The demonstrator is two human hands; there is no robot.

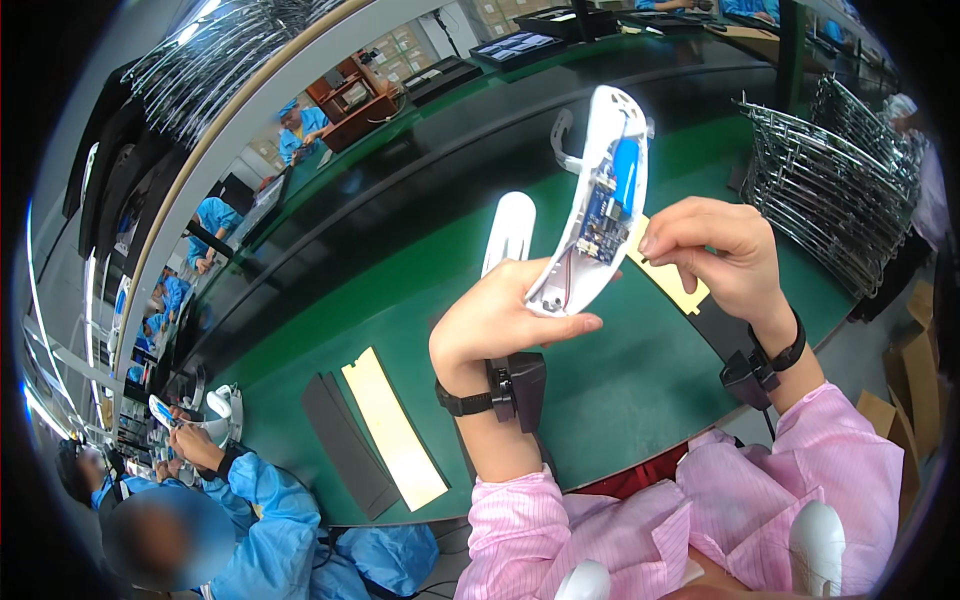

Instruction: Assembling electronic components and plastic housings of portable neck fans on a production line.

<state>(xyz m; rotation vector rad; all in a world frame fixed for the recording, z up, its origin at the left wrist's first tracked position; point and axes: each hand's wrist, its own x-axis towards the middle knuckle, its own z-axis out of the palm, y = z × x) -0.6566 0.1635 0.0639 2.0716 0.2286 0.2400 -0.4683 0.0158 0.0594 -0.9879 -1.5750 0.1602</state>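
My left hand [495, 315] holds up a curved white plastic housing [603, 112], gripped at its lower end with the thumb beneath. Its inner side faces me and shows a blue circuit board [602, 225], a blue cylindrical part [626, 170] like a battery, and thin dark red wires near the bottom. Behind the left hand stands a rounded white plastic piece [513, 222]; whether it joins the housing is hidden. My right hand [725, 255] is close to the housing's right edge, thumb and fingers pinched together. What they pinch, if anything, is too small to name.
On the green table [610, 420] lie a yellow strip [395, 435] and dark strips [345, 450] at left; another yellow strip [672, 280] is under my right hand. Metal wire racks [825, 190] are stacked at right. A co-worker in blue [265, 530] handles a white part at left.
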